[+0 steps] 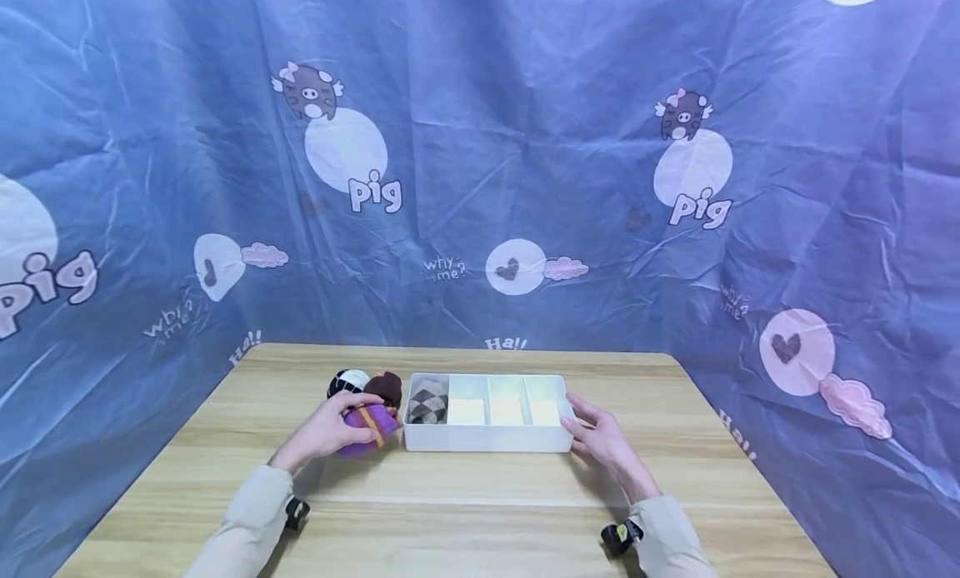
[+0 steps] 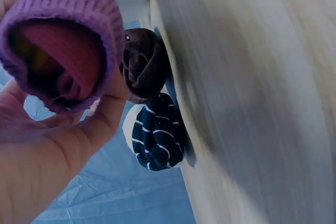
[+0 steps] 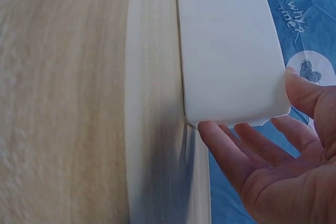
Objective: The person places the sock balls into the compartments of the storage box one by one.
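Beside a white box point(image 1: 487, 439), the left hand point(image 1: 328, 430) grips a purple sock point(image 1: 367, 431) (orange-striped); the right hand point(image 1: 606, 436), fingers extended, touches the box

Purple with orange stripes on the balled sock point(image 1: 365, 429), pinkish red inside; dark brown on the twisted sock point(image 2: 143, 66); black with thin white lines and a white patch on the rolled sock point(image 2: 158, 136); grey-brown argyle on the diamond-patterned sock point(image 1: 429, 403); plain white on the four-compartment box point(image 1: 487, 439); pale wood grain on the tabletop point(image 1: 465, 515); blue on the backdrop point(image 1: 465, 186), printed with white discs point(image 1: 347, 151) and pink clouds point(image 1: 566, 268).
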A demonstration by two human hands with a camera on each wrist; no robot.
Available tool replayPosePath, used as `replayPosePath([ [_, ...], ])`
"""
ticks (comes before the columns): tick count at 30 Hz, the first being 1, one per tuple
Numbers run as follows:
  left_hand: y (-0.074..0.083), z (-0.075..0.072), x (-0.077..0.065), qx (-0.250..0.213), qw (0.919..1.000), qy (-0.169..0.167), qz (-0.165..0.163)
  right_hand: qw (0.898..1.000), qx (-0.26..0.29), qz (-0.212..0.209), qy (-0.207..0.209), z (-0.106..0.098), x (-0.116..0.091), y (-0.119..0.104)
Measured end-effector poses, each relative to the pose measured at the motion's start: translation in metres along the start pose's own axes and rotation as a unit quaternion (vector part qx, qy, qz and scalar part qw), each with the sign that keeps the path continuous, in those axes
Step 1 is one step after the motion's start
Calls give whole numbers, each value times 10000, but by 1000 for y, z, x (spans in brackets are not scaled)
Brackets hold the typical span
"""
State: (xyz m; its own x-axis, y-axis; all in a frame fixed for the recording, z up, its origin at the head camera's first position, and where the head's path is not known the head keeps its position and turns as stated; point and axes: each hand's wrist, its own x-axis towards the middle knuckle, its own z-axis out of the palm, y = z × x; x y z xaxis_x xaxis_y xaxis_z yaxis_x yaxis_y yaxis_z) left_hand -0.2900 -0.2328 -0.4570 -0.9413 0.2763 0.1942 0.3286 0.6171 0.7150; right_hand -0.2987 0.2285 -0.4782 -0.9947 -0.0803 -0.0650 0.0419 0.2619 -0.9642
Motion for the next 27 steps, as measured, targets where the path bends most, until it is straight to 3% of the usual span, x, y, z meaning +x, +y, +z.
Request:
replayPosePath([
  [6,3,2,7,207,9993,295,137,9999,32,-17,114,0,0,-1],
  [20,14,1,5,-252,9945,1006,-135,9999,85,-52,64,3,1,-1],
  [27,21,8,11,-523,9933,1008,-207,9999,110,-29,102,3,0,-1],
])
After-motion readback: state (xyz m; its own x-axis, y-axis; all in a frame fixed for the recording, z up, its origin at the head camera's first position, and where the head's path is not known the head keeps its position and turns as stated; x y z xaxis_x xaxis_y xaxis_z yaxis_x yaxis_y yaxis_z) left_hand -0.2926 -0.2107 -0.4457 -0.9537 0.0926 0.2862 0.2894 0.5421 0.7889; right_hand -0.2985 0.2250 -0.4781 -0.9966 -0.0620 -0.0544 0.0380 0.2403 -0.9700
